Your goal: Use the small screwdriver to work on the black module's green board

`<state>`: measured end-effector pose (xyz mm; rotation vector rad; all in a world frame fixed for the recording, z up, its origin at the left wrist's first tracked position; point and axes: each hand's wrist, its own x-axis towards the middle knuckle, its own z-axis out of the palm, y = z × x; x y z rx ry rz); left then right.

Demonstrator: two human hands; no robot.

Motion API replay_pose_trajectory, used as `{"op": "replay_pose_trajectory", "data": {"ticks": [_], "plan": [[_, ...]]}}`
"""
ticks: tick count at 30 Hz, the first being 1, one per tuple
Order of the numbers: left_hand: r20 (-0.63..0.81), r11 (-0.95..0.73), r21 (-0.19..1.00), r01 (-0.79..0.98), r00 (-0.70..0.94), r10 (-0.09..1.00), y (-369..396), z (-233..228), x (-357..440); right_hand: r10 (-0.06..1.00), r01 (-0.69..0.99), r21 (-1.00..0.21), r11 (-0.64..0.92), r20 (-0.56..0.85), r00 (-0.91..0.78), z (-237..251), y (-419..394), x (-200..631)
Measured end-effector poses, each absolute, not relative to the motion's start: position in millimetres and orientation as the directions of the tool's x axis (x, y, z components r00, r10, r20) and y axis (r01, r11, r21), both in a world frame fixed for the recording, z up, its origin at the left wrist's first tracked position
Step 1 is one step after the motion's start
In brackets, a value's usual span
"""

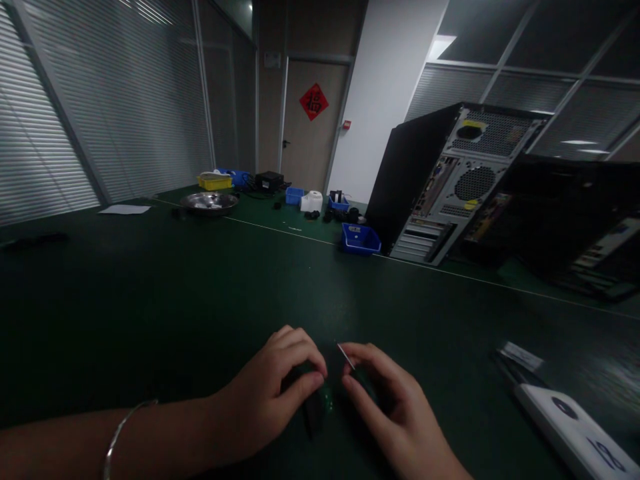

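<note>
Both my hands rest low on a dark green table [150,293], close together at the near edge. My left hand [273,390], with a thin bracelet on its wrist, curls its fingers around a small dark object with a green spot [320,403]. My right hand [387,407] pinches a thin, light-edged flat piece [346,357] between thumb and fingers, right beside the left hand. The dim light hides what the small parts are.
A white labelled device [575,427] and a small tag [523,355] lie at the near right. An open computer tower [450,180] stands at the back right beside a blue bin [360,239]. Farther back sit a metal bowl [209,201], a yellow tray [215,181] and more blue bins.
</note>
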<state>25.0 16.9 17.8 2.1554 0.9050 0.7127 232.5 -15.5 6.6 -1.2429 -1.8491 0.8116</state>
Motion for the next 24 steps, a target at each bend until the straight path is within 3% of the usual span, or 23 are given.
{"op": "replay_pose_trajectory", "data": {"ticks": [8, 12, 15, 20, 24], "plan": [[0.059, -0.585, 0.544, 0.602, 0.668, 0.742, 6, 26, 29, 0.919, 0.612, -0.717, 0.335, 0.104, -0.38, 9, -20, 231], [0.027, -0.599, 0.521, 0.608, 0.69, 0.724, 6, 25, 29, 0.916, 0.643, -0.689, 0.335, 0.078, -0.393, 9, -19, 230], [0.074, -0.593, 0.591, 0.547, 0.694, 0.716, 7, 22, 27, 0.913, 0.646, -0.682, 0.344, 0.081, -0.4, 10, -18, 228], [0.145, -0.457, 0.825, 0.333, 0.657, 0.74, 13, 15, 24, 0.903, 0.593, -0.71, 0.38, 0.147, -0.403, 10, -18, 228], [0.027, -0.122, 0.987, 0.106, 0.636, 0.771, 19, 10, 26, 0.948, 0.504, -0.805, 0.311, 0.222, -0.23, 13, -16, 231]]}}
